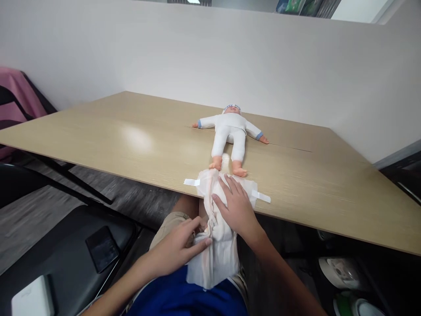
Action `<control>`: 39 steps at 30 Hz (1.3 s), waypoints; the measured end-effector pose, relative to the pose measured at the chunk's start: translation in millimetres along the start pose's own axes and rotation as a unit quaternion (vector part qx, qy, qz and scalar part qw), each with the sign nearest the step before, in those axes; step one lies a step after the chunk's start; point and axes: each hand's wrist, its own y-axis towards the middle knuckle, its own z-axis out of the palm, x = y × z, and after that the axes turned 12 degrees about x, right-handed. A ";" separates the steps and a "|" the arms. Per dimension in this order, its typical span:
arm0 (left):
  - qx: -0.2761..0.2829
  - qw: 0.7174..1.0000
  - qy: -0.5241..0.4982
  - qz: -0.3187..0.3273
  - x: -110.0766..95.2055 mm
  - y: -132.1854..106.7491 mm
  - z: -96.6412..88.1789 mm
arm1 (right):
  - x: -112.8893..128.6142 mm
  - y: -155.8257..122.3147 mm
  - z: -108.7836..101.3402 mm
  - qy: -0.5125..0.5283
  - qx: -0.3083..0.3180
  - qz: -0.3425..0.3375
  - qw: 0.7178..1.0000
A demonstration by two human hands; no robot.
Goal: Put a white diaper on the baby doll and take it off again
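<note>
An unfolded white diaper [225, 237] hangs over the table's front edge and onto my lap, its two tape tabs spread out on the tabletop. My right hand [235, 204] lies flat on the diaper's upper part, fingers stretched and a little apart. Lower down, my left hand [184, 241] pinches the diaper's gathered left edge between thumb and fingers. Just beyond the diaper, a baby doll [230, 131] in a white suit with blue cuffs lies on its back, feet toward me and arms spread.
The wooden table [158, 136] reaches back to a white wall. On a black chair [69, 245] at my left lie a dark phone [102, 249] and a white power-bank-like box [33, 298]. Round containers [342, 272] stand under the table at right. Pink cloth [19, 92] hangs at far left.
</note>
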 end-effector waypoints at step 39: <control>0.086 0.885 0.236 0.391 -123.7 272.3 -240.3 | -79.1 118.2 -9.1 -0.027 0.121 -0.037 0.992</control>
